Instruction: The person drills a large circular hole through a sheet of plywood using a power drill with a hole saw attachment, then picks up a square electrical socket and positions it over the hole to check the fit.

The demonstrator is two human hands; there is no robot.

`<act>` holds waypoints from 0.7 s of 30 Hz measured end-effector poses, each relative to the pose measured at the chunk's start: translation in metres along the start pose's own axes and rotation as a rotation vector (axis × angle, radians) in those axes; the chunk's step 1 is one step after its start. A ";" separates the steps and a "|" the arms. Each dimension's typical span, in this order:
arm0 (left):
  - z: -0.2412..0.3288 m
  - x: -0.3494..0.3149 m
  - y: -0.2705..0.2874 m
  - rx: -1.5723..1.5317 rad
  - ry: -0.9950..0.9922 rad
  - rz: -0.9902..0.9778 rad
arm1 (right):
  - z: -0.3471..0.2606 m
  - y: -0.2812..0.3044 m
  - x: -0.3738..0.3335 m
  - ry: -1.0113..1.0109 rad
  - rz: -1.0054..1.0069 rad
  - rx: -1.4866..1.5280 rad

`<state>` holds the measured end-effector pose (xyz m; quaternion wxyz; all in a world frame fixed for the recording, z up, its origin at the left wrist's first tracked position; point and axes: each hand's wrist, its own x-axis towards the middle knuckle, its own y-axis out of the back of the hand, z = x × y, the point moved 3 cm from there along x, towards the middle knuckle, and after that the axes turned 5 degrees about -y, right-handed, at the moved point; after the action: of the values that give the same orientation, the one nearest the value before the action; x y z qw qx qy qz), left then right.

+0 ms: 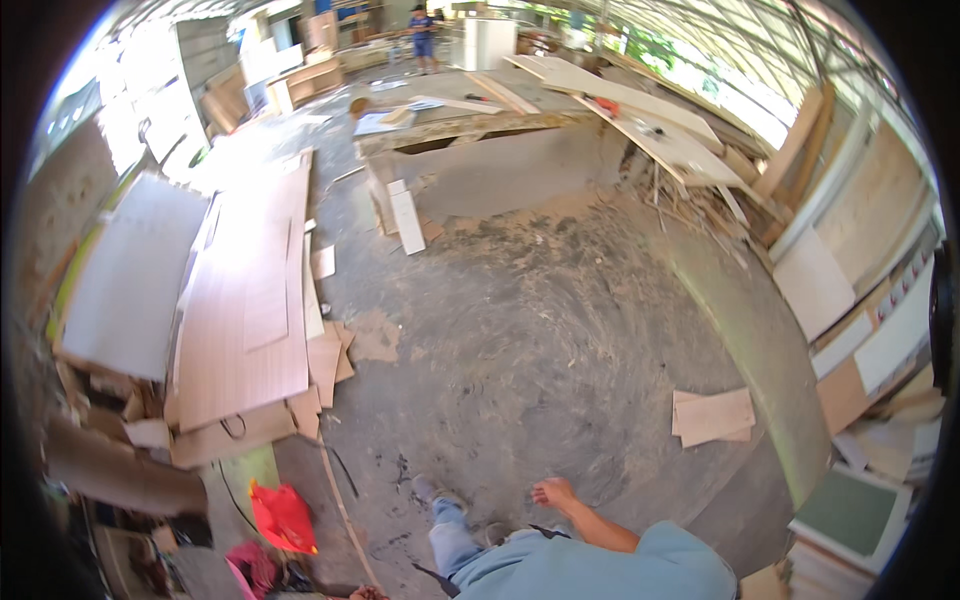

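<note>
Ahead, papers [374, 124] blur illegibly; the right hand [553, 492] hangs slack; the left hand's [369, 593] hold I cannot tell.

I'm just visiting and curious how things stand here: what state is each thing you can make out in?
Right hand: nothing visible in it, fingers loosely bent, above the floor
Left hand: mostly cut off by the lower edge, grip unclear
Red bundle: crumpled
Two small boards: on the floor, overlapping
Wood-grain sheets: piled, overlapping
Floor: dusty, streaked
Far person: standing
</note>
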<state>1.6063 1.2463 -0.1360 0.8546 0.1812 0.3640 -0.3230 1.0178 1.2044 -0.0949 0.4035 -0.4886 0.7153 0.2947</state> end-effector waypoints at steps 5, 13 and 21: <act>0.049 0.007 -0.099 0.472 -0.082 0.019 | -0.155 -0.029 -0.080 0.309 -0.460 0.530; 0.137 0.089 -0.340 2.567 -0.928 -0.569 | -0.437 0.082 -0.231 1.344 -0.961 0.557; 0.141 -0.058 -0.904 1.969 -1.747 -0.961 | -0.614 0.145 -0.279 1.753 -1.315 0.371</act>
<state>1.0291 0.5377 -0.0664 0.1335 0.3009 -0.6262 -0.7068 0.7597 0.8827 0.4573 -0.0972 -0.7439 0.3875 -0.5357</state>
